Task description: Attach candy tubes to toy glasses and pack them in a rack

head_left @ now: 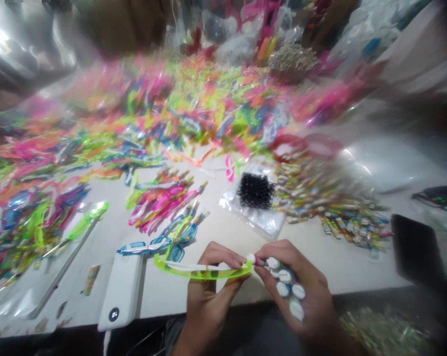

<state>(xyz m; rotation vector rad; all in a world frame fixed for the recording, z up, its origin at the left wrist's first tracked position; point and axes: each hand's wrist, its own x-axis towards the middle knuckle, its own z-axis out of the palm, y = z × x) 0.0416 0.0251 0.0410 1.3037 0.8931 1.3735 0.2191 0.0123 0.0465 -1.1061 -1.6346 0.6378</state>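
Observation:
My left hand [218,284] is closed on a pair of neon yellow-green plastic glasses [199,273], folded, with white arms lying along the frame. My right hand [301,287] wraps around several small tubes with white ends [283,276]. Its thumb and forefinger pinch one more tube with a pink band [256,259], right at the right-hand end of the glasses. Just beyond my left hand lie blue folded glasses [160,243]. Farther back is a bunch of pink ones [166,202]. Whether the pinched tube touches the glasses I cannot tell.
A white power bank [121,291] with a cable lies at the front edge. Small black bands [255,190] rest on a clear bag. Right of them is a heap of small printed tubes [345,222], then a black phone [416,247]. Colourful glasses [194,113] cover the back.

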